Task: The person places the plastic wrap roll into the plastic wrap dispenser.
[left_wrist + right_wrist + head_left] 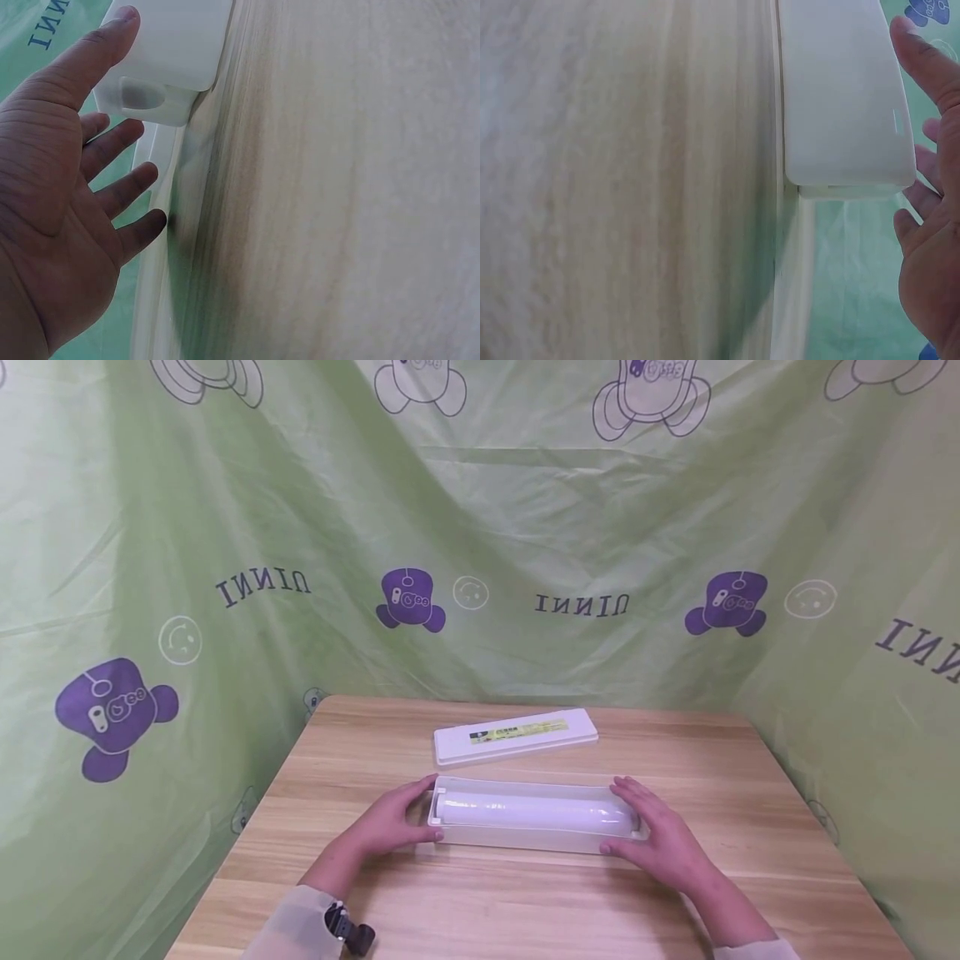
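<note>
A long white plastic box (pixel 517 837) lies lengthwise on the wooden table. Inside it sits a shiny white roll, seemingly cling film (pixel 525 810). At the box's left end is my left hand (pixel 386 818), thumb by the front corner and fingers by the back corner. Those fingers are spread and fairly straight in the left wrist view. My right hand (pixel 663 839) spans the other end, its thumb overlapping the front wall and its fingertips at the back rim. The right wrist view shows that thumb lying loosely along the box's edge.
Behind the box lies a flat white lid (pixel 450 745) with a yellow-green label, set slightly askew. A green printed cloth (pixel 480 527) hangs around the back and sides of the table (pixel 480 910). A dark device is strapped to the left wrist.
</note>
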Demonstrator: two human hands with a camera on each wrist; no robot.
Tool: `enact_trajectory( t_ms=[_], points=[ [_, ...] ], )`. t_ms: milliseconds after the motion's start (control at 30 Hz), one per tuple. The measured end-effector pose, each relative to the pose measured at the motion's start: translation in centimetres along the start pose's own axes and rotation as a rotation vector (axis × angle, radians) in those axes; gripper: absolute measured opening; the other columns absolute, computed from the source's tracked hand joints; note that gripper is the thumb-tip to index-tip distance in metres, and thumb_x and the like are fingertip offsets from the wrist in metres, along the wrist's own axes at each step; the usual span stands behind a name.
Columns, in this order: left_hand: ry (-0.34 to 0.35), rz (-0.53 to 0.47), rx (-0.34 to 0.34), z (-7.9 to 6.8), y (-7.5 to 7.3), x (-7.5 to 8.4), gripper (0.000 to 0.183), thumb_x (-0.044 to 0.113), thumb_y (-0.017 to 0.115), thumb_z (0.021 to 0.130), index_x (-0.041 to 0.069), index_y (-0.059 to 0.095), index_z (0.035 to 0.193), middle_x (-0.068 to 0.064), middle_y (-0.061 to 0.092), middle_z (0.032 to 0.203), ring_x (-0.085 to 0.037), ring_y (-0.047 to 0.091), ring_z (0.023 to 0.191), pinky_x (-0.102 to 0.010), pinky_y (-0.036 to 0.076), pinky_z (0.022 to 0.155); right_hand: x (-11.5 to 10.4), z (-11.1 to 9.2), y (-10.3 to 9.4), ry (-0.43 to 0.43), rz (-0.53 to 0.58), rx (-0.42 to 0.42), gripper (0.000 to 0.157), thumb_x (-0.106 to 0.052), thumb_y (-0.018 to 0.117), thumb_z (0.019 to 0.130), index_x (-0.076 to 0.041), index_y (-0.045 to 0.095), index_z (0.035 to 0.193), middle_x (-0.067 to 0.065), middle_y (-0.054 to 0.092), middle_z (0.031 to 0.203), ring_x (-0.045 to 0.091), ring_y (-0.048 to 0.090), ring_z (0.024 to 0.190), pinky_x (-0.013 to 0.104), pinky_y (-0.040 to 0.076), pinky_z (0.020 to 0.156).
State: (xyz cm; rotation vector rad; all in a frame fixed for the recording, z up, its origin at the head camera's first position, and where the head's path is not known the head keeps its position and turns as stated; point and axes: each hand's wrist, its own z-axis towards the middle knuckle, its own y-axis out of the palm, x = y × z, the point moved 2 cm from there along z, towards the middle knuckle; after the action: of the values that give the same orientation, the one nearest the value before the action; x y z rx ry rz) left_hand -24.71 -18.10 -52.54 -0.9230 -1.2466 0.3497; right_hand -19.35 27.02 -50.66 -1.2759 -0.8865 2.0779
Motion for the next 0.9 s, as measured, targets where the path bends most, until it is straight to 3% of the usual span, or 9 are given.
enact_trajectory(
  t_ms=[533,900],
  points=[
    [-0.030,-0.006,0.002,0.2,0.3,-0.4,0.106,0.068,0.078,0.067,0.032,0.031,0.155,0.003,0.038,0.154,-0.026,0.036,0.139,-0.050,0.029,0.114,1.0,-0.5,-0.3,0.052,-0.017,-0.017,0.103,-0.058,0.083,0.067,-0.014,0.040,0.150,0.006,0.029,0.159,0.041,0.034,0.138,0.065,0.032,0.105],
    [-0.023,-0.010,0.003,0.2,0.3,-0.5,0.105,0.068,0.077,0.067,0.032,0.031,0.155,0.003,0.038,0.154,-0.026,0.036,0.139,-0.051,0.029,0.113,2.2,-0.7,0.1,0.112,0.001,-0.033,0.114,-0.062,0.082,0.065,-0.013,0.030,0.155,0.019,0.034,0.154,0.046,0.037,0.135,0.063,0.032,0.106]
  ],
)
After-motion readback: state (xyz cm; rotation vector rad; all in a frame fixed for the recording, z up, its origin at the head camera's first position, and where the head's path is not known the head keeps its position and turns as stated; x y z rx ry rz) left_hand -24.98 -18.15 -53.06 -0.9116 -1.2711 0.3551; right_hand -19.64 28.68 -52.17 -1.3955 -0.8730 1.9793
